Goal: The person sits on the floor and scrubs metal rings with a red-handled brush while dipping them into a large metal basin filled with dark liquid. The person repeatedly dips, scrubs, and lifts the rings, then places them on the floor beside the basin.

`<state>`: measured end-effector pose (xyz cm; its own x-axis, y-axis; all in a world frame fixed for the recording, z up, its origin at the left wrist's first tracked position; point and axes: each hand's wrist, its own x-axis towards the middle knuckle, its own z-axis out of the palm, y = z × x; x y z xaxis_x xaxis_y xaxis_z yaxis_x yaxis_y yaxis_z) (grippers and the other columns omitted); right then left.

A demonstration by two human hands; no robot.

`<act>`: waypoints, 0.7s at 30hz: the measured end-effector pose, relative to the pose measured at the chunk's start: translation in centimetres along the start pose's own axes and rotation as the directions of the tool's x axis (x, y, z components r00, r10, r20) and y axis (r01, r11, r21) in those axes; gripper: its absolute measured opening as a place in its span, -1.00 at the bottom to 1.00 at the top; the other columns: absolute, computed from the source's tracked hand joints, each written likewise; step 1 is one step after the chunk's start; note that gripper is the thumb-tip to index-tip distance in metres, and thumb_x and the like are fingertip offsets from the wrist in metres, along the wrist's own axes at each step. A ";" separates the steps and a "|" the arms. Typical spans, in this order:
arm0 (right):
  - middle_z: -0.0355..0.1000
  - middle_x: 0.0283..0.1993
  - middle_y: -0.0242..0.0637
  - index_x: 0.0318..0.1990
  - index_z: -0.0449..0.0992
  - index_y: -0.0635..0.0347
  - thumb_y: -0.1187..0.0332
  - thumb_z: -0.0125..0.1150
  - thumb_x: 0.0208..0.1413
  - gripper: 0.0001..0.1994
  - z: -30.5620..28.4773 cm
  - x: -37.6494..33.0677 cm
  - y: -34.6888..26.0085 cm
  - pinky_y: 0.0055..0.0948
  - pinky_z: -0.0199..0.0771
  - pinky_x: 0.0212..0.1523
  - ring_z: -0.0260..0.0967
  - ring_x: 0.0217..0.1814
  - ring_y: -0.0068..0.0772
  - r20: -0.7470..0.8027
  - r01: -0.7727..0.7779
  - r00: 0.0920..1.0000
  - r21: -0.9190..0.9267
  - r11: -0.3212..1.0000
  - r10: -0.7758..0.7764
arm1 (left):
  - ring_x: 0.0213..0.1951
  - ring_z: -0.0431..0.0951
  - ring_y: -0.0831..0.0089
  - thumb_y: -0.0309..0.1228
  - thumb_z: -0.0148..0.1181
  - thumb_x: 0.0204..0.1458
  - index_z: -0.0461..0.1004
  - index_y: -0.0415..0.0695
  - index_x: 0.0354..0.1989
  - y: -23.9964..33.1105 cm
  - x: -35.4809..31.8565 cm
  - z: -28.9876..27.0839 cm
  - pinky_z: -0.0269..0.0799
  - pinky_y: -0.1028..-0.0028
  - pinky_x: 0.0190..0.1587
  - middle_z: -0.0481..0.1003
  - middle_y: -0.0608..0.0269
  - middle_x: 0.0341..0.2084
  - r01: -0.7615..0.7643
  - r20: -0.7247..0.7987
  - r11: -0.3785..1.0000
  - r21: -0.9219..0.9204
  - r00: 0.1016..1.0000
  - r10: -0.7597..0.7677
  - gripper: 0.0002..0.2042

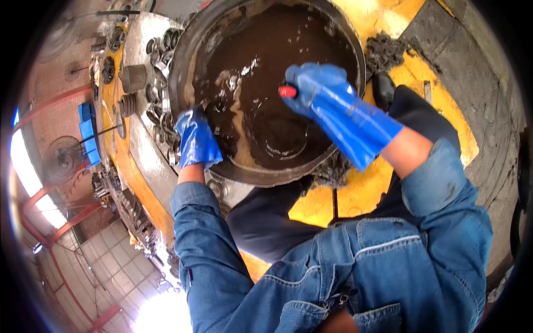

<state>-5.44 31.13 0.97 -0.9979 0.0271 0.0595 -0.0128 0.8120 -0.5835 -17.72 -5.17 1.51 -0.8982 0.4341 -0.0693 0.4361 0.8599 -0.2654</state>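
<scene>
At the far left, a metal counter [139, 150] carries rows of round metal rings and bearing-like parts [158, 55], with a small grey cylinder [133, 77] standing among them. Just right of these, my left hand [195, 139], in a blue rubber glove, curls over the near-left rim of a wide, shallow metal basin [266, 178]; its fingers are closed on that rim. The basin holds dark brown, oily liquid [288, 66] with pale foam streaks and a few small pieces near the middle. Over the right half of the basin, my right hand [313, 89], in a long blue gauntlet glove, is wrapped in a fist around a tool with a red handle end [287, 91]; the working end is hidden behind the glove, so I cannot tell what it touches. Grey sludge [383, 53] lies on the yellow floor [383, 183] beside the basin's right rim.

Risks, as I judge them: the wet glove may slip on the rim and tilt the basin, spilling liquid onto my knees. A slick tool handle may twist loose and drop into the opaque liquid.
</scene>
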 end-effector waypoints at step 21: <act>0.68 -0.15 -0.31 -0.06 0.69 -0.16 -0.11 0.26 0.16 -0.64 -2.5 2.4 -0.6 -0.13 0.66 -0.02 0.64 -0.05 -0.02 0.421 -0.303 0.869 0.035 0.952 0.261 | -0.03 0.69 0.01 -0.15 0.48 -0.09 0.71 0.07 -0.10 13.0 -4.6 -7.1 0.57 0.12 0.06 0.71 0.05 -0.18 0.383 0.304 0.922 -0.050 0.885 -0.352 -0.65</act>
<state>-7.70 32.17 3.53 -0.8973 -0.0100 -0.4414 0.2880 0.7445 -0.6023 -7.51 5.89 5.23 -0.9655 0.0004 -0.2604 0.0607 0.9728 -0.2235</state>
